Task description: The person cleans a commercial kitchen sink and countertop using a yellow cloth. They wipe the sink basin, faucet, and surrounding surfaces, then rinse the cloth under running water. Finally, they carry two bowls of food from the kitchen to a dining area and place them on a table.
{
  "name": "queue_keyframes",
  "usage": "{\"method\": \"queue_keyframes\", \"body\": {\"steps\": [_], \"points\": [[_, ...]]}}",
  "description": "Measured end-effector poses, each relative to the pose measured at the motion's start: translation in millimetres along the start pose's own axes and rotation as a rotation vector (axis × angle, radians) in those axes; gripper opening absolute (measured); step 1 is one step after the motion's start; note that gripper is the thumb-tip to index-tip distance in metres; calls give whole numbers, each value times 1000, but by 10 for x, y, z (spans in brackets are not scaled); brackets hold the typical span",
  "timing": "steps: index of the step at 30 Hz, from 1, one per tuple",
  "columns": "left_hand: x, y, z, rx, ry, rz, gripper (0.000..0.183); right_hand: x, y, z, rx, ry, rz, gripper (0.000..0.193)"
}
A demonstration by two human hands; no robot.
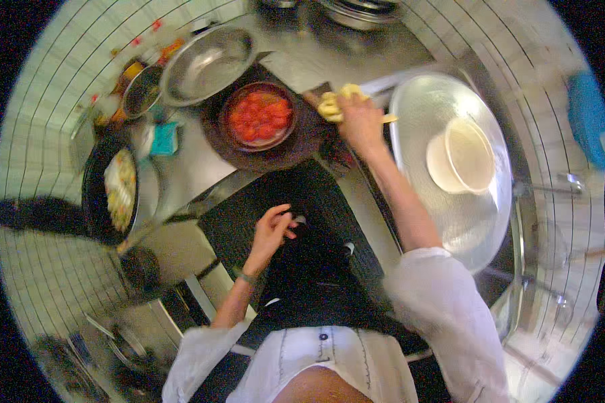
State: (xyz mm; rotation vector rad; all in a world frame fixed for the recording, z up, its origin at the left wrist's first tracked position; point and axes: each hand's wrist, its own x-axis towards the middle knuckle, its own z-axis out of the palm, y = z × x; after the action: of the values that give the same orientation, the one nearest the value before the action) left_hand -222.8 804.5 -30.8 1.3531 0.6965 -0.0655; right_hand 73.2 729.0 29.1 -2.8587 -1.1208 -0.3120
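Observation:
My right hand (361, 124) reaches out over the metal counter, its fingers closed on a crumpled yellow cloth (331, 107). Just left of the cloth, a round bowl of red tomato-like pieces (259, 116) sits on a dark round surface. To the right of my right forearm lies a large oval metal basin (420, 215), and a cream plastic tub (449, 158) stands in it, tilted. In front of my body hangs my left hand (272, 232), empty, with loosely bent fingers held apart.
A wide metal bowl (208, 66) stands behind the tomatoes. Farther left are a teal packet (163, 138) and a black pan (93, 181) with pale food in it, its handle pointing left. A blue object (587, 121) hangs at the right wall. A dark mat (228, 211) covers the floor.

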Motion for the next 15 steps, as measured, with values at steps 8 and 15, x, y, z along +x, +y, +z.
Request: {"method": "queue_keyframes", "body": {"steps": [8, 15], "points": [[-154, -168, 245, 18, -86, -82, 32, -1937, 125, -272, 34, 8, -58, 40], [-199, -187, 1086, 219, -356, -73, 30, -3716, 1079, -650, 219, -146, 284, 57]]}}
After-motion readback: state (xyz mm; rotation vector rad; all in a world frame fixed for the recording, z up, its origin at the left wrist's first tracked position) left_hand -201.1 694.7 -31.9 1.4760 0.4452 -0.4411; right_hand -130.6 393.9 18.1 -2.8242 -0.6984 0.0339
